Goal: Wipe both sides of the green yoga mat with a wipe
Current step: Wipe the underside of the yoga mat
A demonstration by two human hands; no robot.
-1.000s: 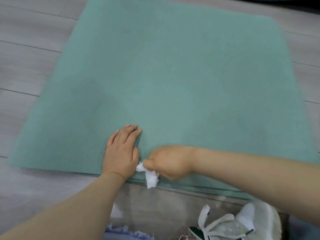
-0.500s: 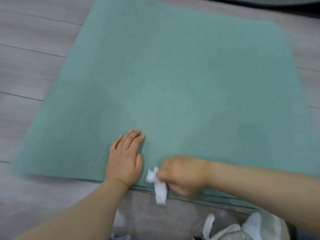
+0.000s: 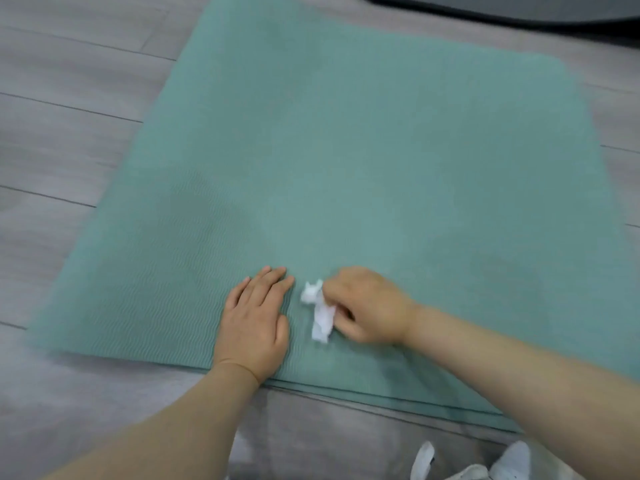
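The green yoga mat (image 3: pixel 363 161) lies flat on the floor and fills most of the view; its near edge shows stacked layers. My left hand (image 3: pixel 256 320) rests flat on the mat near that edge, fingers straight and pointing away. Just to its right, my right hand (image 3: pixel 367 306) grips a crumpled white wipe (image 3: pixel 320 313) and holds it down on the mat surface.
Grey wood-plank floor (image 3: pixel 62 140) surrounds the mat. A white sneaker with laces (image 3: pixel 474 465) sits at the bottom right, close to the mat's near edge. A dark object (image 3: pixel 519 8) runs along the top right corner.
My right hand has carried the wipe from the mat's near edge up onto the mat surface, away from me. My left hand has stayed flat in the same spot.
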